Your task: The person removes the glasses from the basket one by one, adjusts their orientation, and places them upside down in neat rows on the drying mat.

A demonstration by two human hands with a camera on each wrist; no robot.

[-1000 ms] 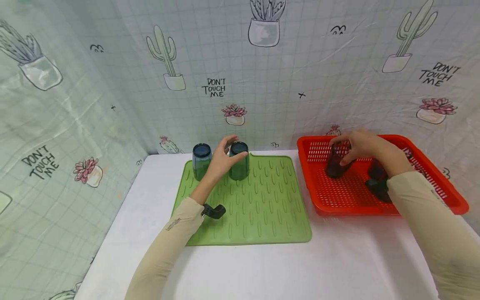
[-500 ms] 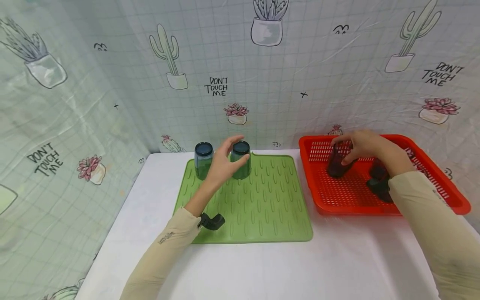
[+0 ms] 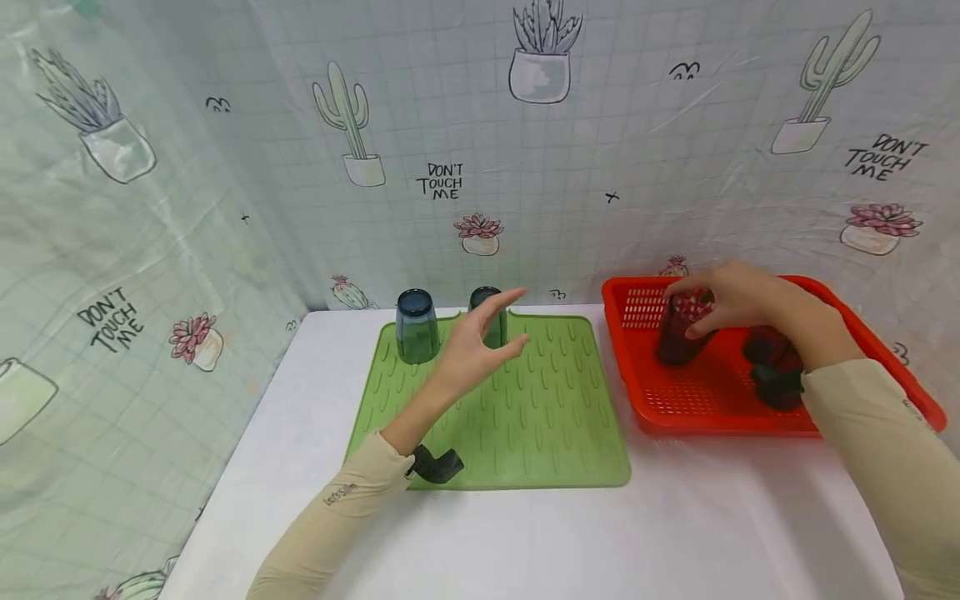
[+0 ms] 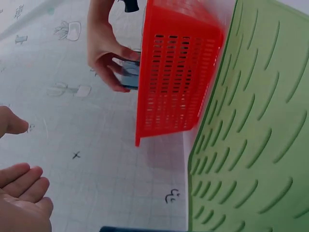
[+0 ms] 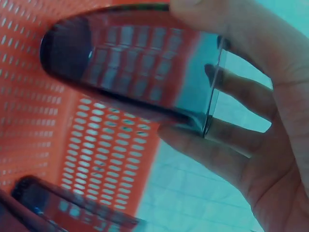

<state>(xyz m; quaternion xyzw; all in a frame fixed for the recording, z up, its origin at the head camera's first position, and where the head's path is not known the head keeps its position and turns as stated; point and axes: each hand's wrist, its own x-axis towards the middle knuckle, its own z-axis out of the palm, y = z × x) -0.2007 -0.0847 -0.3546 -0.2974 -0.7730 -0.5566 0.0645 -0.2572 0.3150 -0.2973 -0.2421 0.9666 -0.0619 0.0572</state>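
My right hand (image 3: pixel 738 300) grips a dark see-through glass (image 3: pixel 678 337) near its rim, inside the red basket (image 3: pixel 633 400). Close up in the right wrist view, thumb and fingers (image 5: pixel 217 154) wrap the wide end of this glass (image 5: pixel 135 63). On the green ridged mat (image 3: pixel 540 417), two bluish glasses stand upside down: one at the left (image 3: pixel 417 333) and another (image 3: pixel 497 329) partly behind my left hand (image 3: pixel 472 358). That hand hangs over the mat with thumb and fingers spread apart, nothing between them. In the left wrist view, its fingers (image 4: pixel 29 186) also hold nothing.
At least one more dark glass (image 5: pixel 72 208) lies in the basket, partly cut off in the right wrist view. Black camera mounts (image 3: pixel 438 467) show at the wrists. A cactus-print cloth (image 3: pixel 555 200) stands close behind mat and basket. White table (image 3: pixel 570 542) lies in front.
My left hand has moved rightward, away from the standing glass, its thumb and fingers spread. My right hand has raised the gripped glass slightly and made it more upright. The head view has shifted a little.
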